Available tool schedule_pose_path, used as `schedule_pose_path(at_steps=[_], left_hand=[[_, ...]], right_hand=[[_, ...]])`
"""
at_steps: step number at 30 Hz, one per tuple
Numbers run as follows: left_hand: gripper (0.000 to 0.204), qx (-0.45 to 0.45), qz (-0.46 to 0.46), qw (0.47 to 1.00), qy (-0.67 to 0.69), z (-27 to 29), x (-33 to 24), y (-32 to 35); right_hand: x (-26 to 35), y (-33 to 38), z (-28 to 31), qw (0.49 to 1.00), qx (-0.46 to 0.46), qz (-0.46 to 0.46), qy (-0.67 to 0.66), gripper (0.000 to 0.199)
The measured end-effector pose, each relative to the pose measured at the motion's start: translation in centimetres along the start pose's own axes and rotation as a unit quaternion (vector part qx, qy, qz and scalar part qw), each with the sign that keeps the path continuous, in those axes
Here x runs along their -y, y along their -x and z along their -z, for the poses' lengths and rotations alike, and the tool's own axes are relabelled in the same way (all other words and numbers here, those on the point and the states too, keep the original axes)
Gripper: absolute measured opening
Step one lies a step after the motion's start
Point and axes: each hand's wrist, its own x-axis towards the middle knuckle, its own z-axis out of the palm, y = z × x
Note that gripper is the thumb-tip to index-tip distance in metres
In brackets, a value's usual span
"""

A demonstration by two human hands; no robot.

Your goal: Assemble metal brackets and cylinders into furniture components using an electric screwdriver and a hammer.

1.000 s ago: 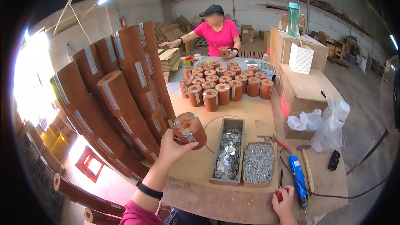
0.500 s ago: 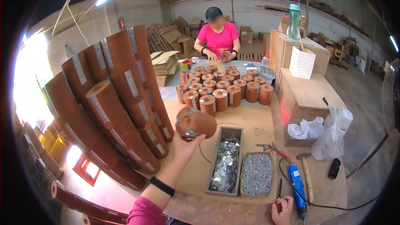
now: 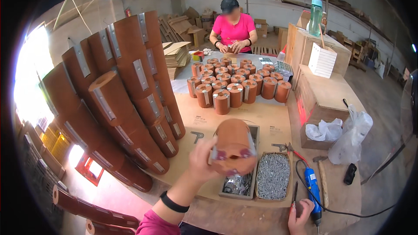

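Observation:
My left hand (image 3: 203, 159) is closed round a reddish-brown cylinder (image 3: 236, 137), gripping it from its left side. The cylinder is tilted, with its holed end toward me and a metal strip along its side; dark red patches show on that end, slightly blurred. It hangs over a long wooden box (image 3: 252, 189) of small flat metal pieces (image 3: 237, 185), hiding most of it. Low on the right, my right hand (image 3: 301, 215) is closed on a thin screwdriver (image 3: 295, 191), its dark shaft pointing away and a bit of red handle showing.
Beside the metal pieces stands a tray of screws (image 3: 273, 176). A blue power tool (image 3: 311, 187) with a cord, a hammer (image 3: 322, 178) and red-handled pliers (image 3: 297, 153) lie right. Stacked cylinders (image 3: 139, 74) tower left; more cylinders (image 3: 222, 100) stand ahead, where a co-worker (image 3: 235, 30) handles one.
My left hand has brought the cylinder rightward and closer, turning its holed end toward me. My right hand stays by the screwdriver. The co-worker's hands have come together on their cylinder.

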Motion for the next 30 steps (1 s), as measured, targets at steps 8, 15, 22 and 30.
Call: schedule_pose_path(at_steps=[8, 15, 22, 30], left_hand=[[0.055, 0.071, 0.015, 0.994, -0.079, 2.8, -8.9, 3.4], [0.049, 0.052, 0.142, 0.986, -0.069, 3.3, -13.1, 8.0], [0.047, 0.066, 0.168, 0.98, -0.084, 4.1, -14.8, 9.5], [0.041, 0.057, 0.172, 0.98, -0.078, 3.9, -15.6, 10.2]], right_hand=[[14.0, -7.5, 4.0, 0.976, 0.001, 0.201, -0.085, 0.042], [19.4, -6.1, 1.8, 0.978, 0.033, 0.199, -0.061, 0.057], [20.3, -4.1, 2.7, 0.973, 0.068, 0.211, -0.064, 0.051], [20.1, -3.8, 3.3, 0.968, 0.096, 0.21, -0.097, 0.047]])
